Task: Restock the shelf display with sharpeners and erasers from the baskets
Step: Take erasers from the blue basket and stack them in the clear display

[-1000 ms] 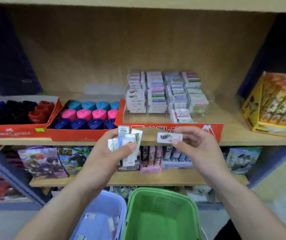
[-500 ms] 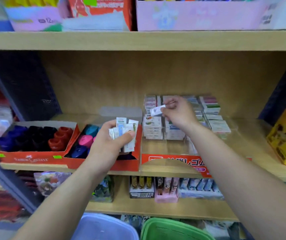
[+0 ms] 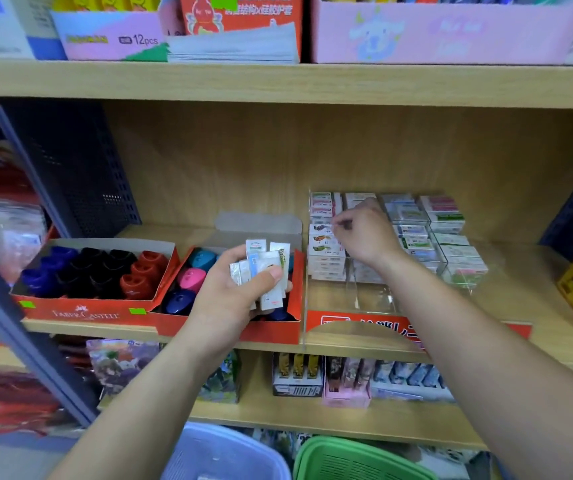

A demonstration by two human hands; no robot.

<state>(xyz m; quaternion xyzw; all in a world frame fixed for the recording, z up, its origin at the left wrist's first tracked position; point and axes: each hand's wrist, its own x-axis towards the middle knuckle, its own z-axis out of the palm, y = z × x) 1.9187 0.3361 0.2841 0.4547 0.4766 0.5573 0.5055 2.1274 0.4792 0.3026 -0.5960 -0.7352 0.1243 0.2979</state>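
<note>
Bare forearms, bare left hand [image 3: 224,301], bare right hand [image 3: 364,235].

Free tray [image 3: 368,299] front, eraser stacks [image 3: 326,252] behind

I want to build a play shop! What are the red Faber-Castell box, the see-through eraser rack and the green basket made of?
The red box: cardboard, it seems; printed glossy front, dull grey-brown inside, folded edges. The clear rack: probably acrylic plastic; see-through, shiny glints on its walls. The green basket: plastic, likely; smooth moulded rim, slotted floor.
</note>
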